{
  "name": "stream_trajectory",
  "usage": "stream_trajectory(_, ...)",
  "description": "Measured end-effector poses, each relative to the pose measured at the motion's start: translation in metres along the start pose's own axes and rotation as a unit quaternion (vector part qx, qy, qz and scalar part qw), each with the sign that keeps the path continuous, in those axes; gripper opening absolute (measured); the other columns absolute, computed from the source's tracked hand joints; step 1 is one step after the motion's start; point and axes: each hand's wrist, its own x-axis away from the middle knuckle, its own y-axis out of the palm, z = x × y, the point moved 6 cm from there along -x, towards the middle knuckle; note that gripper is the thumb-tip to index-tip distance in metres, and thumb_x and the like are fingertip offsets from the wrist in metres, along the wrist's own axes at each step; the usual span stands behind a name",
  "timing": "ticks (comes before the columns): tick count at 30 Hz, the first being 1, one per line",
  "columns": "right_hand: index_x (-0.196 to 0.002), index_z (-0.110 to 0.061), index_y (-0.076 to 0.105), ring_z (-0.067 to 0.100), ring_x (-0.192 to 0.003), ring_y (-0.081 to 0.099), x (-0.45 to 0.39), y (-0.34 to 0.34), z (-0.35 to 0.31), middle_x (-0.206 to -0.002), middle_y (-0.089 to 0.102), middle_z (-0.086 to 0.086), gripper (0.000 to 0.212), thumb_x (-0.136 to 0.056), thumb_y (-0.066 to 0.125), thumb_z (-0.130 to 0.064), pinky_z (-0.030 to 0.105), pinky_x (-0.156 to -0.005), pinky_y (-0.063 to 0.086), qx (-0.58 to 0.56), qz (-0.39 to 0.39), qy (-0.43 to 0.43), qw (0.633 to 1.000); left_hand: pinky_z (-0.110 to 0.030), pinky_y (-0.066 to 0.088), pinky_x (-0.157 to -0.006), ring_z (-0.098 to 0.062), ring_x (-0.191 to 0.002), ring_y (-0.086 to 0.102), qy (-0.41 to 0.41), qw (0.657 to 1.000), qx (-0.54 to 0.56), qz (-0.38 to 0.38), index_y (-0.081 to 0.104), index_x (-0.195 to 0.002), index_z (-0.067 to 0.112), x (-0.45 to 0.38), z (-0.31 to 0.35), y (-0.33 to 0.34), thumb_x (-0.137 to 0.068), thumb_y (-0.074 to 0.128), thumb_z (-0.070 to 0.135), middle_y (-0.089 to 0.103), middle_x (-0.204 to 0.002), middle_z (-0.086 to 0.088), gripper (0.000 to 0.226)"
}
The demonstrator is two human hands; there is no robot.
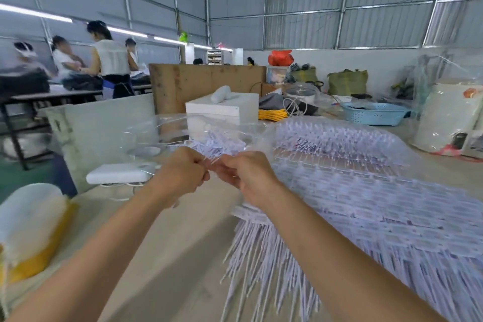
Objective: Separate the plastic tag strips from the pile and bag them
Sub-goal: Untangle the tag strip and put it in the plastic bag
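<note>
i see my left hand and right hand pinching the clear bag mid-frame with some tag strips inside, but the big pile at right still waits.

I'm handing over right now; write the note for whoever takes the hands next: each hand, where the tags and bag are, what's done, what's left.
Left hand: fingers curled, pinching the clear bag's edge.
Right hand: pinches the same edge, facing the left hand; both held above the table.
Bag: already holds some tag strips; whether it is being opened or closed cannot be told.
Pile: a large spread of strips lies on the table to the right, under the right forearm.
Left: most of the pile remains to be separated and bagged.
</note>
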Motion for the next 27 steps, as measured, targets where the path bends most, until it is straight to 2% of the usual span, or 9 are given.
stream_trajectory(2,-0.086,0.002,0.059,0.023,-0.063,0.057,-0.005,0.006,0.002,-0.106,0.064,0.032,0.009,-0.087,0.055,0.01,0.027,-0.067,0.053,0.015,-0.016,0.006,1.0,-0.014,0.028,-0.039,-0.015,-0.05,0.047,-0.037,0.999,-0.012,0.027,0.065,-0.078,0.001,-0.023,-0.01,-0.009,-0.092,0.045,0.001,0.055,-0.059,-0.005,0.024)
stream_trajectory(4,-0.105,0.005,0.057,0.019,-0.056,0.055,-0.008,0.005,0.005,-0.108,0.063,0.033,0.021,-0.085,0.055,0.011,0.021,-0.05,0.049,0.058,-0.039,0.014,0.997,-0.011,0.023,-0.045,-0.016,-0.075,0.061,-0.072,0.994,-0.075,0.038,0.065,-0.1,0.001,-0.047,-0.018,-0.011,-0.095,0.043,0.004,0.067,-0.088,-0.007,0.023)
stream_trajectory(6,-0.109,0.005,0.058,0.016,-0.052,0.056,-0.011,0.0,0.007,-0.098,0.067,0.029,0.023,-0.086,0.057,0.007,0.018,-0.043,0.045,0.117,-0.058,0.009,0.991,-0.009,0.029,-0.043,-0.011,-0.075,0.057,-0.104,0.989,-0.097,0.033,0.062,-0.112,0.003,-0.071,-0.026,-0.012,-0.094,0.044,0.006,0.065,-0.111,-0.015,0.026)
stream_trajectory(9,-0.097,-0.005,0.064,0.013,-0.054,0.061,-0.018,-0.01,0.009,-0.079,0.071,0.011,0.013,-0.088,0.056,0.003,0.019,-0.043,0.047,0.189,-0.08,-0.003,0.979,-0.016,0.035,-0.046,-0.015,-0.09,0.062,-0.099,0.979,-0.177,0.035,0.06,-0.09,-0.008,-0.106,-0.022,-0.001,-0.094,0.041,0.002,0.064,-0.099,-0.014,0.021)
stream_trajectory(11,-0.09,-0.01,0.063,0.013,-0.054,0.062,-0.024,-0.015,0.011,-0.076,0.071,0.008,0.013,-0.089,0.056,0.002,0.019,-0.044,0.047,0.207,-0.084,-0.006,0.975,-0.024,0.046,-0.068,-0.029,-0.109,0.059,-0.1,0.98,-0.166,0.037,0.056,-0.077,-0.007,-0.118,-0.025,0.013,-0.094,0.039,0.0,0.059,-0.089,-0.016,0.024)
stream_trajectory(14,-0.088,-0.011,0.063,0.011,-0.054,0.063,-0.03,-0.017,0.012,-0.075,0.071,0.006,0.015,-0.089,0.055,0.002,0.018,-0.045,0.047,0.218,-0.086,-0.009,0.972,-0.033,0.045,-0.09,-0.032,-0.114,0.055,-0.043,0.952,-0.3,0.038,0.055,-0.112,-0.006,-0.136,-0.029,0.032,-0.094,0.041,0.007,0.058,-0.119,-0.02,0.026)
stream_trajectory(18,-0.084,-0.011,0.062,0.009,-0.052,0.062,-0.03,-0.015,0.018,-0.074,0.069,0.008,0.017,-0.089,0.054,0.003,0.018,-0.046,0.048,0.206,-0.088,-0.008,0.975,-0.038,0.04,-0.102,-0.03,-0.123,0.044,-0.032,0.895,-0.445,0.017,0.052,-0.12,0.006,-0.138,-0.042,0.05,-0.091,0.047,0.016,0.049,-0.13,-0.016,0.031)
stream_trajectory(22,-0.085,-0.008,0.062,0.011,-0.053,0.062,-0.018,-0.021,0.015,-0.074,0.069,0.01,0.015,-0.089,0.055,0.004,0.018,-0.047,0.048,0.18,-0.076,-0.017,0.981,-0.038,0.039,-0.094,-0.029,-0.12,0.048,-0.017,0.845,-0.535,0.01,0.054,-0.12,0.013,-0.108,-0.017,0.049,-0.091,0.047,0.019,0.051,-0.128,-0.012,0.031)
stream_trajectory(27,-0.084,-0.006,0.063,0.01,-0.048,0.061,0.019,-0.071,-0.012,-0.071,0.067,0.011,0.015,-0.089,0.054,0.005,0.019,-0.042,0.047,0.198,-0.021,-0.052,0.979,-0.031,0.037,-0.069,-0.027,-0.104,0.058,0.13,0.841,-0.523,0.05,0.058,-0.107,0.011,-0.026,0.054,0.068,-0.093,0.051,0.021,0.061,-0.107,-0.008,0.019)
